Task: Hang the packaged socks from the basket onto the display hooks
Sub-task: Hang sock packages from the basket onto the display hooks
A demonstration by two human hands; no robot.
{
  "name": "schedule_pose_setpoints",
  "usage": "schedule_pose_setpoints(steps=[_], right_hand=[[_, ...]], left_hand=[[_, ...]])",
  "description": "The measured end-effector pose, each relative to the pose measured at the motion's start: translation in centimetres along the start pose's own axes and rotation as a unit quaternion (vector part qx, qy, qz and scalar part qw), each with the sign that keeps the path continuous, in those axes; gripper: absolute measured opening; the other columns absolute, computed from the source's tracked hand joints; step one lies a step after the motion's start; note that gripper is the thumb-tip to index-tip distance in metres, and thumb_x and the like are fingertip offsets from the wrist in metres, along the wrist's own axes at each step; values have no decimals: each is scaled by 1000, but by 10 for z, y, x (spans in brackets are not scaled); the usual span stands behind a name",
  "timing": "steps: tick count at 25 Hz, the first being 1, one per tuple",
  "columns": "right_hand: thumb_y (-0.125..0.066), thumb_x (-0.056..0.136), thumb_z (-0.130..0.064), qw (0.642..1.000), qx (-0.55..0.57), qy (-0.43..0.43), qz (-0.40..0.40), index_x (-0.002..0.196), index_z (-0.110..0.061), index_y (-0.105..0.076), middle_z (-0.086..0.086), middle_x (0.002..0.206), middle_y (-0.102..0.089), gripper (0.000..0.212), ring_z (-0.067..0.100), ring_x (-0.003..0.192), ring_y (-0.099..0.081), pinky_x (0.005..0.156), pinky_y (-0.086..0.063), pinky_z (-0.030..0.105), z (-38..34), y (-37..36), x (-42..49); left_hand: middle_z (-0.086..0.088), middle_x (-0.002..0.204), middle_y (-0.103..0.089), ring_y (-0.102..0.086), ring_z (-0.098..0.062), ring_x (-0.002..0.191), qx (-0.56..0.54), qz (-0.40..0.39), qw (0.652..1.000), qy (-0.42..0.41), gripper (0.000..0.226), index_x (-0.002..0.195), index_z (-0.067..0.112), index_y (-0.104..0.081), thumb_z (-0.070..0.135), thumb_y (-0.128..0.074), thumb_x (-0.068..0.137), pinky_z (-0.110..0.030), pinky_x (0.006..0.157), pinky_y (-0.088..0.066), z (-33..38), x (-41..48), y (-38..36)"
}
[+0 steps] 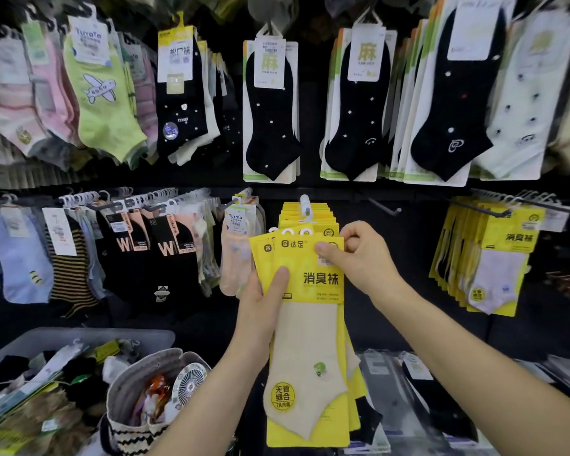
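I hold a small stack of yellow sock packs (310, 340) with cream socks inside, fanned slightly at the top. My left hand (264, 297) grips the stack's left edge, thumb on the front card. My right hand (359, 255) pinches the top right corner of the front pack. Just above and behind them, more of the same yellow packs (310, 213) hang on a display hook (305, 205). The grey basket (79, 337) at lower left holds several loose sock packs.
Rows of hanging socks fill the black wall above and to both sides. A bare hook (384, 207) sticks out right of the yellow packs. More yellow packs (494, 258) hang at right. A woven bag (152, 399) with a small fan sits beside the basket.
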State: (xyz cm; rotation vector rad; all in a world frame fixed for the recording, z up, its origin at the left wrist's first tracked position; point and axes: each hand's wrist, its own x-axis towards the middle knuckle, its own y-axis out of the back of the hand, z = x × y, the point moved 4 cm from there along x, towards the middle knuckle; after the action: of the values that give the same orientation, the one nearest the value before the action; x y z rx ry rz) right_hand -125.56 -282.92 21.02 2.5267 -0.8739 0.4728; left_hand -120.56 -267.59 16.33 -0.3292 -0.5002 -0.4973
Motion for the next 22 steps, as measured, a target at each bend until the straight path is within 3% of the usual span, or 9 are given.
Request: schedule_pose_setpoints(steps=[2,5,9,12,15,17,19,22], right_hand=[[-75,76,-27,1000,10,1,-6,83,-20,-49,13,84,-69,28,25,75,-65,65,-52,35,0,5,0],[-67,83,-30,998,-38,46,-31,80,-23,-60,-3,82,-65,10,15,75,-58,69,-49,32,-9,10,6],[-66,84,-23,990,-105,75,-65,77,-26,-63,-6,79,-61,8,11,73,-53,71,-49,32,-19,9,16],[-65,86,-23,977,-163,90,-100,72,-28,-62,-11,75,-59,15,6,70,-53,64,-45,25,-23,3,18],[-63,87,-20,983,-146,70,-90,71,-27,-61,-10,75,-65,18,7,75,-61,67,-47,22,-25,3,26],[-63,87,-19,987,-132,48,-78,72,-25,-62,-8,75,-68,17,10,79,-65,73,-51,25,-27,2,34],[-64,87,-19,992,-117,38,-39,72,-24,-63,-3,77,-70,15,15,83,-66,78,-53,31,-29,3,44],[-63,86,-17,995,-100,30,4,74,-21,-64,-1,79,-70,13,17,86,-66,81,-54,35,-31,1,60]], left_hand=[[23,101,-69,-68,-19,97,5,-1,1000,3,50,93,63,-59,14,-49,96,-56,86,-52,-4,1,-2],[33,98,-65,-69,-8,92,26,-8,1000,-4,46,93,61,-59,16,-51,95,-50,84,-55,-8,2,-1],[6,104,-72,-69,-20,96,10,-15,999,31,22,107,36,-63,25,-55,90,-42,82,-57,-22,4,6],[-8,107,-71,-68,-26,97,28,-28,998,51,39,115,12,-57,34,-57,83,-43,83,-56,-28,3,8],[0,100,-73,-70,-18,91,34,-26,998,44,33,109,16,-60,36,-53,83,-24,70,-56,-33,4,12],[9,99,-73,-69,-11,93,48,-20,998,35,24,105,29,-63,34,-46,90,-17,70,-53,-36,7,19],[12,99,-73,-68,-11,96,54,12,998,33,25,106,37,-64,30,-44,94,-23,76,-54,-39,8,32],[0,99,-73,-69,-24,94,44,80,994,59,30,110,22,-61,38,-49,87,-43,83,-54,-45,7,62]])
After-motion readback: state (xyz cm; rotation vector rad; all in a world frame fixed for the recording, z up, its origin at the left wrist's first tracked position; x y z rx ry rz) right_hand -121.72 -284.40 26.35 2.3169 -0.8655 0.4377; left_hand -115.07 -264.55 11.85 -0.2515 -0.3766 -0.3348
